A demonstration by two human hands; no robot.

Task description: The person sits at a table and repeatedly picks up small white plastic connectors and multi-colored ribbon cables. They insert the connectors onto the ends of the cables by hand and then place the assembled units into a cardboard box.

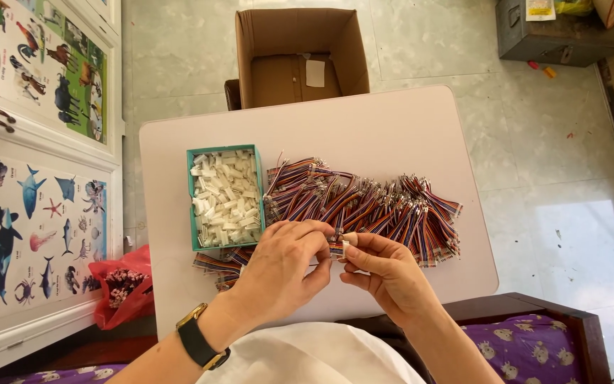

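My left hand [284, 262] and my right hand [385, 270] meet over the near edge of a small white table [364, 128]. Together their fingertips pinch one short multicoloured ribbon cable with a small white connector [338, 247] at its end. Just behind the hands lies a wide heap of the same striped cables [364, 203]. A teal box [196, 206] filled with white plastic connector housings stands to the left of the heap. A few finished-looking cables [214, 264] lie below the box, partly hidden by my left hand. A dark watch sits on my left wrist.
An open cardboard box [300, 50] stands on the tiled floor behind the table. A red plastic bag [124, 284] with more parts lies on the left. Cupboard doors with animal posters [33, 213] line the left. A dark metal case [556, 35] sits at far right.
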